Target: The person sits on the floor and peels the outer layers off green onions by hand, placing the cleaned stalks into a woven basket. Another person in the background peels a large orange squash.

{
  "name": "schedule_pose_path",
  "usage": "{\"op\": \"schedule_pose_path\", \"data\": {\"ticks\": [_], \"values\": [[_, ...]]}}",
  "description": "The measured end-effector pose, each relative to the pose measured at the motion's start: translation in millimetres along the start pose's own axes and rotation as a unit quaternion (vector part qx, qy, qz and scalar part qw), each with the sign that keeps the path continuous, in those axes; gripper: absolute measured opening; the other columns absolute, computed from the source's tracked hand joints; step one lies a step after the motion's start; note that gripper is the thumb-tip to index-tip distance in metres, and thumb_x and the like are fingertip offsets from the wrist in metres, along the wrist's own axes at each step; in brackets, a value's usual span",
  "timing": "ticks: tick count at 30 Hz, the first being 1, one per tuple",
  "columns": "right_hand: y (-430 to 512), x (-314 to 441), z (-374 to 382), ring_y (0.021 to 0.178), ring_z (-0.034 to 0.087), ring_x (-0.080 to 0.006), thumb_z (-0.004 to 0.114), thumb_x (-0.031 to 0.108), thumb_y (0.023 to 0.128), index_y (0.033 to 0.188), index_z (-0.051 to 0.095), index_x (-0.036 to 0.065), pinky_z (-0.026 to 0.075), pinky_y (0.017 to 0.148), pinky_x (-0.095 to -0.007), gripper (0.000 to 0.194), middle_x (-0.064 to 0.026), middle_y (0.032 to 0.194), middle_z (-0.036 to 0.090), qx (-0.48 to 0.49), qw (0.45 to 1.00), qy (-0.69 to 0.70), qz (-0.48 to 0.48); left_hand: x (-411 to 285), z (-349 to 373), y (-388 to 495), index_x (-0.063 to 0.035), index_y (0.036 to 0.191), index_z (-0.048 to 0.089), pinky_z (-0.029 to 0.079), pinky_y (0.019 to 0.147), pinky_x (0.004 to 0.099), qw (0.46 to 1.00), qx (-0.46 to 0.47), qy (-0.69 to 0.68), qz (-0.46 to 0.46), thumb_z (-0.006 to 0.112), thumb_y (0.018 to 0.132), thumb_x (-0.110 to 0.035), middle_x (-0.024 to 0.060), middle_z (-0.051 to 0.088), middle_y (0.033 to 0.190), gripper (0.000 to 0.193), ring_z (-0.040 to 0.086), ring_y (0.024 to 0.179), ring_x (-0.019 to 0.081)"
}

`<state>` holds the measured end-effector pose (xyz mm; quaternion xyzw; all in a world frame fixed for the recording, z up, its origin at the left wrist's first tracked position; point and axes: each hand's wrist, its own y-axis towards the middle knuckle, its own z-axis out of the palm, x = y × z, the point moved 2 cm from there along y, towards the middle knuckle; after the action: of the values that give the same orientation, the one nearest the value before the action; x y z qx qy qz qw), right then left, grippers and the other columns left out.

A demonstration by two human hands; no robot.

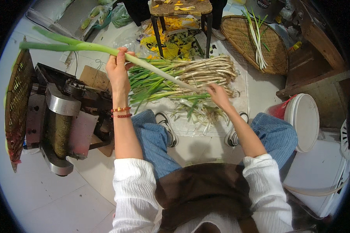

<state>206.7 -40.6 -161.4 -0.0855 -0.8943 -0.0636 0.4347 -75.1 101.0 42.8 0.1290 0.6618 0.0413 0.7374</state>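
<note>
A long green onion slants across the view, its green leaves at the upper left and its white root end at the lower right. My left hand grips it where green turns to white. At the root end is my right hand, its fingertips at or close to the stalk; whether they pinch it is unclear. Beneath lies a pile of unpeeled green onions, roots to the right. Peelings and cut roots lie between my feet and the pile. Several cleaned green onions rest on a woven bamboo tray.
A small stool with petals on it stands beyond the pile, near yellow netting. To the left is a metal machine with a roller, beside an upright woven basket. A lidded white bucket stands by my right knee.
</note>
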Motion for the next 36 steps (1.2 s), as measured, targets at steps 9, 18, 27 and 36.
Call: {"op": "schedule_pose_path", "data": {"ticks": [9,18,27,36], "values": [[17.3,129.7,14.0,0.065,0.059,-0.0109,0.059,0.019,0.082,0.092,0.063,0.001,0.046,0.059,-0.0259,0.021,-0.0049,0.074,0.065,0.031,0.982,0.180,-0.046,11.7,5.8,3.2,-0.0012,0.103,0.052,0.049,0.069,0.0304,0.998,0.002,-0.038,-0.054,0.045,0.092,-0.025,0.0092,0.060,0.087,0.027,0.057,0.079,0.0170],[18.0,124.6,20.6,0.058,0.055,-0.0081,0.049,0.015,0.088,0.081,0.061,-0.001,0.044,0.054,-0.0228,0.022,-0.0045,0.065,0.061,0.002,0.939,0.342,0.022,10.7,8.3,3.7,0.0001,0.104,0.050,0.050,0.069,0.0313,0.992,0.072,-0.094,-0.042,0.047,0.091,-0.024,0.0095,0.061,0.085,0.027,0.058,0.079,0.0174],[20.4,124.5,17.1,0.055,0.046,-0.0104,0.037,0.019,0.095,0.078,0.050,0.004,0.040,0.054,-0.0257,0.026,-0.0016,0.060,0.049,-0.053,0.804,0.559,0.193,1.5,17.6,-1.2,0.0007,0.113,0.043,0.051,0.069,0.0286,0.988,0.077,-0.129,-0.028,0.050,0.089,-0.022,0.0135,0.062,0.091,0.034,0.062,0.083,0.0199],[4.3,76.1,-10.5,0.054,0.050,-0.0192,0.043,0.022,0.092,0.086,0.051,0.003,0.036,0.049,-0.0323,0.022,-0.0064,0.062,0.053,-0.097,0.959,0.265,-0.010,5.5,10.4,-1.5,0.0054,0.114,0.032,0.053,0.078,0.0339,0.996,0.059,-0.046,-0.055,0.048,0.087,-0.005,0.0232,0.057,0.100,0.034,0.061,0.090,0.0278]]}}
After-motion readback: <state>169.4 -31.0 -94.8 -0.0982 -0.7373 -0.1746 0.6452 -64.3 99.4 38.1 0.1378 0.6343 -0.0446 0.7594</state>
